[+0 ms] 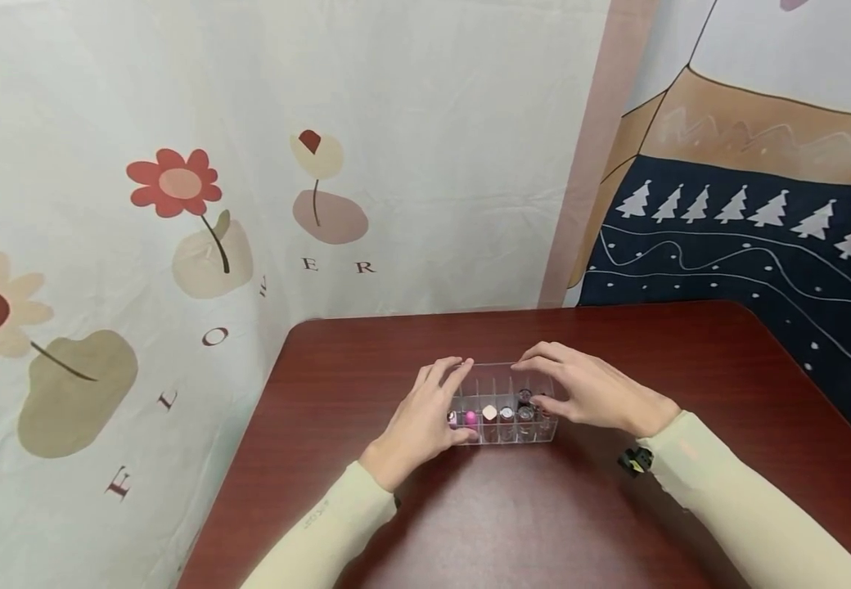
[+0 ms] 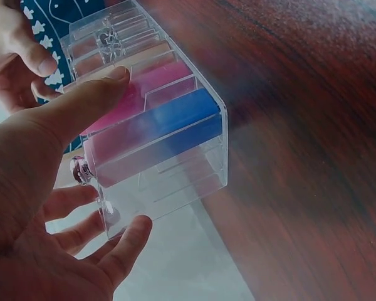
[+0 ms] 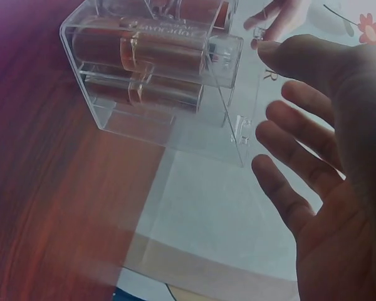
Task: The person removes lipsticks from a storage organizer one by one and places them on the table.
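Observation:
A clear divided lipstick case [image 1: 517, 432] stands on the table, with several lipsticks in its compartments. One is a pink lipstick [image 1: 471, 419], and a blue-and-pink lipstick [image 2: 175, 128] fills the end slot in the left wrist view. My left hand [image 1: 416, 421] is spread around the case's left end, thumb at the front and fingers toward the back. Whether the fingertips press on it is unclear. On the other side, my right hand [image 1: 591, 388] is at the right end, fingers loosely extended. The right wrist view shows those fingers [image 3: 294, 135] apart from the plastic.
The case rests on a dark red-brown wooden table [image 1: 543, 515]. Behind it hangs a pale flower-printed cloth [image 1: 433, 164], with a dark blue tree-patterned cloth [image 1: 735, 254] on the right. A small black device [image 1: 635, 460] is at the right wrist.

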The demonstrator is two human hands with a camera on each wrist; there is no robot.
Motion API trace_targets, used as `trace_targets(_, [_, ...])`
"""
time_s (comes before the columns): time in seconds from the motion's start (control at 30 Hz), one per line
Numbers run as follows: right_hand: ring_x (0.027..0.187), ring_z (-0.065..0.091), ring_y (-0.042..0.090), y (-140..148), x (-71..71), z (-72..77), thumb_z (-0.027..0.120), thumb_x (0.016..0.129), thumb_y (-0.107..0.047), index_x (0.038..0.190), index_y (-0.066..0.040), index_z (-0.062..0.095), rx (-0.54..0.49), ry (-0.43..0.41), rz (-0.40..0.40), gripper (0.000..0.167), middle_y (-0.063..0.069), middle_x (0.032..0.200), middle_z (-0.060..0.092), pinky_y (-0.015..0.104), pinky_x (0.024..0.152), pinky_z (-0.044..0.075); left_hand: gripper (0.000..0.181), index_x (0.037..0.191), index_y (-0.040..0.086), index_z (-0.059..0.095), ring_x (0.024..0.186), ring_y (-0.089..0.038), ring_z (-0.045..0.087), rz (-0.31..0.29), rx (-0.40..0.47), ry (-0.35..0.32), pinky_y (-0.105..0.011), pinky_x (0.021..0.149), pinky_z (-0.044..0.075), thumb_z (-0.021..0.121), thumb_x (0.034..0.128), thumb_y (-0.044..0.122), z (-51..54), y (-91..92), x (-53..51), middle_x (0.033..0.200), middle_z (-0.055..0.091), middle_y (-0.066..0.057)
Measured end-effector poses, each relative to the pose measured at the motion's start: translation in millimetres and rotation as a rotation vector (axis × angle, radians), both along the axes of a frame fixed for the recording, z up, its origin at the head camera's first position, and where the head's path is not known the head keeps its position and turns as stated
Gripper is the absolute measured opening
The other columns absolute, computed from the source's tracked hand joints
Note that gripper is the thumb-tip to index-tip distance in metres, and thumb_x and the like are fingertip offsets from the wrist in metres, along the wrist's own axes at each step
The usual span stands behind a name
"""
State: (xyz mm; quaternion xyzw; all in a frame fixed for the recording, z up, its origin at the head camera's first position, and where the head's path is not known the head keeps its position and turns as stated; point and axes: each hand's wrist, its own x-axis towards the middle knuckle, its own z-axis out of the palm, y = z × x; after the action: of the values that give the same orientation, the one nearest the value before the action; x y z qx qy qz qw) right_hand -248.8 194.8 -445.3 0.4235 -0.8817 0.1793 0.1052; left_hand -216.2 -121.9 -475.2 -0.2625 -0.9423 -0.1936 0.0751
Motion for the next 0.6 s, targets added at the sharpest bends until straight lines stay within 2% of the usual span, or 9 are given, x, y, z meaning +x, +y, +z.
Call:
trace_targets(0.23, [0.12, 0.077, 0.021, -4, -7.7, -2.5, 0.097, 0.095, -0.015, 0.137, -0.013, 0.084, 0.055, 0.01, 0.042, 0.044, 0.001, 0.133, 0.082, 0.047, 0.106, 0.069, 0.117, 0.178, 0.014, 0.048, 0.155, -0.044, 0.056, 0.003, -0.005, -0.002, -0.05, 0.113, 0.068, 0.11, 0.0813, 0.037, 0.4, -0.8, -0.8, 0.174, 0.053, -0.012])
trace_targets(0.43, [0.115, 0.077, 0.018, -6, -10.0, -5.4, 0.095, 0.097, -0.018, 0.131, -0.017, 0.087, 0.094, 0.039, 0.041, 0.035, -0.002, 0.125, 0.085, 0.047, 0.102, 0.063, 0.117, 0.177, 0.014, 0.048, 0.155, -0.044, 0.057, 0.007, -0.011, 0.001, -0.049, 0.112, 0.068, 0.111, 0.0813, 0.037, 0.2, 0.1, -0.5, 0.173, 0.053, -0.012])
trace_targets(0.6, [0.112, 0.078, 0.016, -8, -12.2, -4.2, 0.094, 0.1, -0.018, 0.126, -0.019, 0.089, 0.099, 0.032, 0.06, 0.027, -0.005, 0.118, 0.087, 0.045, 0.099, 0.06, 0.117, 0.177, 0.014, 0.049, 0.154, -0.044, 0.057, 0.014, -0.014, 0.003, -0.049, 0.114, 0.067, 0.111, 0.0807, 0.037, -0.2, 0.7, 0.0, 0.173, 0.053, -0.012])
